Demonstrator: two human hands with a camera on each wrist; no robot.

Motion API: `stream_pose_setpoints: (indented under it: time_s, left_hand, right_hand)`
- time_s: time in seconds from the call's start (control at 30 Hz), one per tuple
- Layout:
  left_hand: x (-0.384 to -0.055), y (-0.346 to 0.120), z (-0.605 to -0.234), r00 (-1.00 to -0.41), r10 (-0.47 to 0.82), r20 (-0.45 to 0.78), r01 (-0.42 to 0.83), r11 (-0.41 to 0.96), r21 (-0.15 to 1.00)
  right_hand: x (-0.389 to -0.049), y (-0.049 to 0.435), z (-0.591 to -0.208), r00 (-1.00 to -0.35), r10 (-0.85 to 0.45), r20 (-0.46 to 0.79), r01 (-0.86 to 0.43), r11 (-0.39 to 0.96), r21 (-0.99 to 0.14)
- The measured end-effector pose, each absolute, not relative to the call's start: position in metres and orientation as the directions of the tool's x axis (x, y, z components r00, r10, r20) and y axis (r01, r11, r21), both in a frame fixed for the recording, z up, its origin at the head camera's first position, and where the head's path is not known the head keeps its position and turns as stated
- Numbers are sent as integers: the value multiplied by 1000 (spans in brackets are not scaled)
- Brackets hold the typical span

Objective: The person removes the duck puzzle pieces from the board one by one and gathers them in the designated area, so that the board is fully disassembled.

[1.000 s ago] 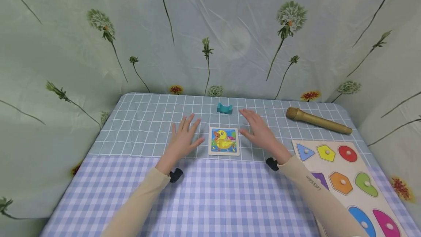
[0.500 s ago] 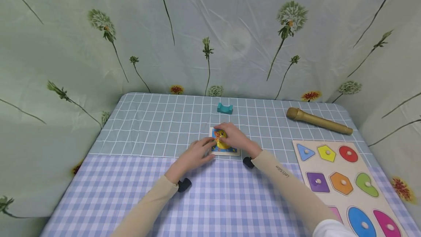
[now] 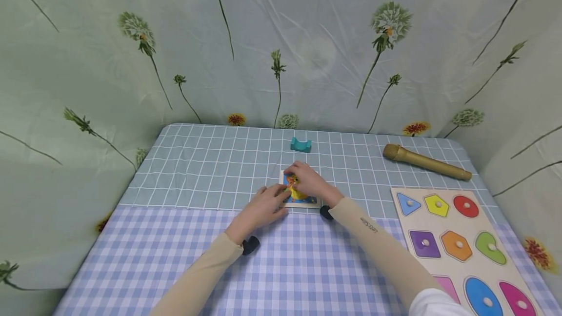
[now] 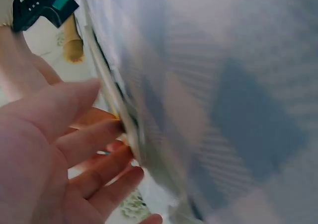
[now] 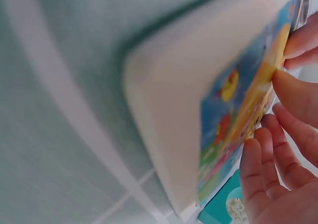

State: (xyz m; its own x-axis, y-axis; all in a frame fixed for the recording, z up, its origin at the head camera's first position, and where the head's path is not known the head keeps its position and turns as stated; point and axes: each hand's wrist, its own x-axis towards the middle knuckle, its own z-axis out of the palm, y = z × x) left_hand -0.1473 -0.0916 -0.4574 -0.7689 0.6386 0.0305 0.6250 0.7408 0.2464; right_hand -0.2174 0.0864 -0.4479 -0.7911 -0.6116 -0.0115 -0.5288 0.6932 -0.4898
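Observation:
A small square duck picture puzzle with a pale wooden border (image 3: 303,198) lies flat on the table, partly covered by both hands. My left hand (image 3: 261,207) reaches in from the left, its extended fingertips touching the puzzle's left side. My right hand (image 3: 307,179) arches over the upper part from the right, with bent fingers and thumb on the picture. In the right wrist view, the fingertips (image 5: 251,152) meet the printed surface (image 5: 233,110), and no lifted piece shows. The left wrist view has the puzzle's edge (image 4: 117,97) side-on beside the fingers.
Behind the puzzle sits a teal curved block (image 3: 300,145). A gold toy microphone (image 3: 428,162) lies at the back right. Nearer, on the right, is a wooden shape board (image 3: 439,223) with several knobbed coloured pieces. A flowered curtain (image 3: 325,87) hangs behind the table.
Both hands were spread apart on either side of the puzzle; they have come together onto it. Over the last half second they have barely shifted.

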Motion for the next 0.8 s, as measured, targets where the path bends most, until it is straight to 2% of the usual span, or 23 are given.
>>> stream_pose_setpoints:
  time_s: [0.2, 0.5, 0.8]
  left_hand:
    - [-149, -81, -451, -767, 640, 38, 635, 749, 188]
    - [-149, -79, -451, -775, 632, 4, 613, 751, 245]
    - [-149, -83, -454, -754, 656, 27, 639, 723, 262]
  right_hand:
    - [-224, 84, -447, -789, -611, -54, -489, 679, -548]
    - [-228, 88, -450, -795, -600, -89, -396, 624, -673]
    - [-232, 91, -454, -810, -587, -9, -385, 543, -746]
